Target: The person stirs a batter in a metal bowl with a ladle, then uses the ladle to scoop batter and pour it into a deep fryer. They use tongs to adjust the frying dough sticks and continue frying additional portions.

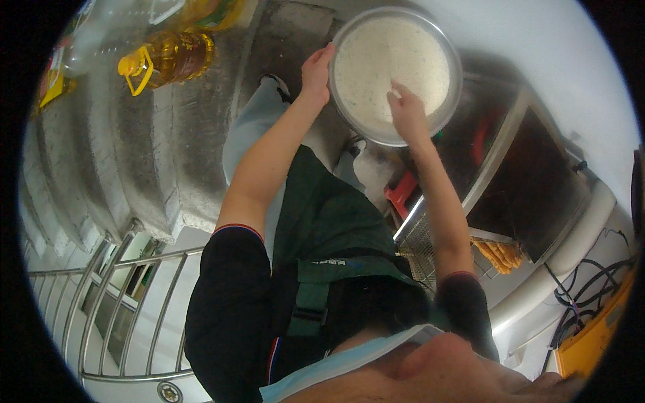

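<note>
A round metal basin [457, 83] holds a pale cream mass [373, 55] with small greenish flecks; I cannot tell whether it is batter, dough or a liquid. My left hand [316, 75] grips the basin's left rim, thumb toward the top edge. Over the lower right of the basin is my right hand [407, 113], its thumb and forefinger apart and nothing visible between them. Those fingertips are at or just above the pale surface; contact is unclear. The other right fingers are mostly hidden.
A yellow-capped oil bottle [171, 58] stands on concrete stairs [151, 131] at left, near a steel railing [151, 312]. At right are a dark-panelled cabinet [534, 181], a wire rack [415, 259], golden-brown fried dough sticks [499, 256], a red plastic stool [401, 193] and black cables [587, 287].
</note>
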`<state>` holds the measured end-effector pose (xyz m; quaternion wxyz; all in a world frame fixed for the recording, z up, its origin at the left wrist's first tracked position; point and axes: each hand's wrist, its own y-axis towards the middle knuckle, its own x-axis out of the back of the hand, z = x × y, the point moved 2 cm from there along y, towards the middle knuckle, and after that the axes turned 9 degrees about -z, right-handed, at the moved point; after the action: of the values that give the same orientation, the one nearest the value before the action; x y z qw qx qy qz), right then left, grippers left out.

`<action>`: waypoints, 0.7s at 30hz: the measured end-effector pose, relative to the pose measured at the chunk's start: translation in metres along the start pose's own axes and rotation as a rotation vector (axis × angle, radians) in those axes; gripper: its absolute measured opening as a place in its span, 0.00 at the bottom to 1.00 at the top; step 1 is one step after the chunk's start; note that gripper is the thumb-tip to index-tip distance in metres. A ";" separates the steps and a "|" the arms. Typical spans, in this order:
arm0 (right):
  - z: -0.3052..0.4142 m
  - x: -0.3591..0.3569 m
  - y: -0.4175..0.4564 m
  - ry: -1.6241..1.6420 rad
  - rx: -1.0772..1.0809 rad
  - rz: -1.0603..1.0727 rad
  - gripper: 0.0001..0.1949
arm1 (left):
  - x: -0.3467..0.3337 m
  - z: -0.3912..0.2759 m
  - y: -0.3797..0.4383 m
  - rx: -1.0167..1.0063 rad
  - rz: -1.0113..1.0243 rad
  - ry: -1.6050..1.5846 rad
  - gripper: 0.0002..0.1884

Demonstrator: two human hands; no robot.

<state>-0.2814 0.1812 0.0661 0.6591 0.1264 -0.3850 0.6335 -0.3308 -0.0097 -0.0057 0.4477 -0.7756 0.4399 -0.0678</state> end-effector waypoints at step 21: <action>0.032 0.022 -0.054 -0.403 0.252 0.173 0.17 | 0.004 0.004 0.006 0.029 -0.036 -0.064 0.14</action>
<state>-0.2446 0.1671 0.1195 0.4915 0.2978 -0.4359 0.6926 -0.3303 -0.0110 -0.0138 0.4716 -0.7784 0.4104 -0.0573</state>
